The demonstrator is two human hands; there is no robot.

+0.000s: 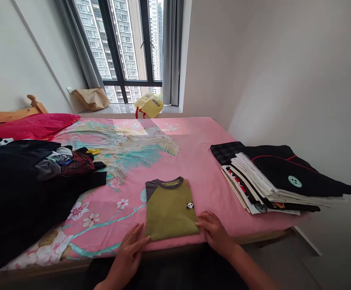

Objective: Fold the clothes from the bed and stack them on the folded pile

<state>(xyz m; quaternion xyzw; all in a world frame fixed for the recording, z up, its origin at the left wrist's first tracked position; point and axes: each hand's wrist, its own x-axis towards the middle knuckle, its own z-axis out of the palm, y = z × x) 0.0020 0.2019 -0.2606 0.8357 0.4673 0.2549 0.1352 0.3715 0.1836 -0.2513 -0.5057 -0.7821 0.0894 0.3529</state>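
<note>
In the head view, we are resting our left hand (pixel 129 250) and right hand (pixel 214 230), both relaxed and gripping nothing, at the lower corners of the green shirt (pixel 168 209), which is lying folded near the front edge of the bed (pixel 198 139). A tug could be rumpling its soft, squarish folds, we are judging. On the bed's right, an uneven stack of clothes (pixel 272 171) is risking a slide if bumped; on its left, a dark heap (pixel 21 181) is lying crumpled.

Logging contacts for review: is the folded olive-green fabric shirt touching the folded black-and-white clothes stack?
Apart: the head view shows a strip of pink cloth bedspread between the shirt and the clothes stack.
</note>
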